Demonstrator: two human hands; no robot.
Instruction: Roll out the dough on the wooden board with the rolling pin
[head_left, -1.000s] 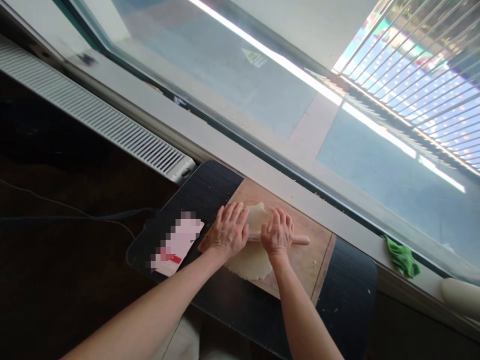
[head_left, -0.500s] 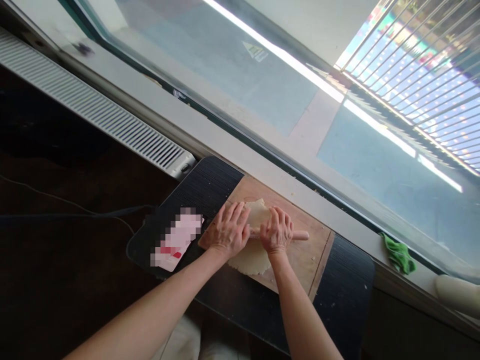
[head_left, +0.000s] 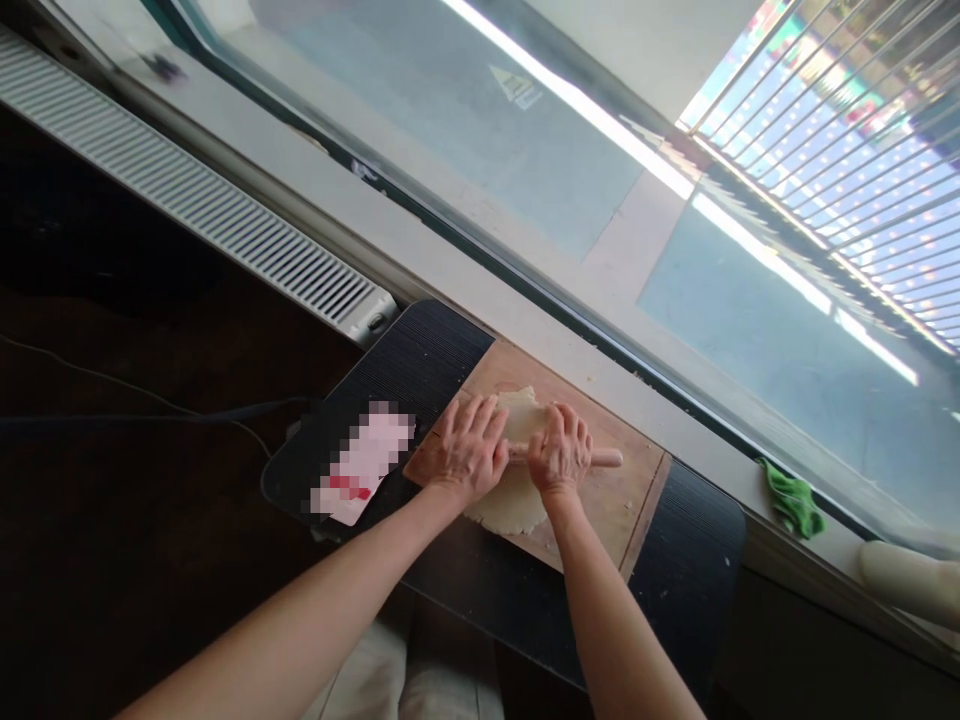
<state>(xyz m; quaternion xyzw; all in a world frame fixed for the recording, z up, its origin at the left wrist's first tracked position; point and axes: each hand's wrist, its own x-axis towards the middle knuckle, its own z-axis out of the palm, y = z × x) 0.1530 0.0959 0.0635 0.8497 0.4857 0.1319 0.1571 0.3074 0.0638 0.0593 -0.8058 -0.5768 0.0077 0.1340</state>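
Observation:
A wooden rolling pin point(head_left: 606, 457) lies across a flat sheet of pale dough point(head_left: 508, 508) with ragged edges. My left hand point(head_left: 471, 447) presses on the pin's left part, fingers bent over it; that end is hidden under the hand. Farther right, my right hand point(head_left: 560, 446) is curled over the pin, whose right end sticks out past it. Between the two hands a short stretch of the pin shows. Under the dough is a wooden board point(head_left: 600, 520), dusted and dotted with small dough crumbs.
The board rests on a small black table point(head_left: 690, 540). A pixelated pink and white packet or card point(head_left: 375, 440) lies at its left. Behind run a windowsill point(head_left: 450, 280) and a large window. A green cloth point(head_left: 791, 500) sits on the sill; a radiator point(head_left: 300, 270) stands left.
The view has shifted slightly, so the table and board sit a little higher in the picture. Both hands remain on the rolling pin over the dough.

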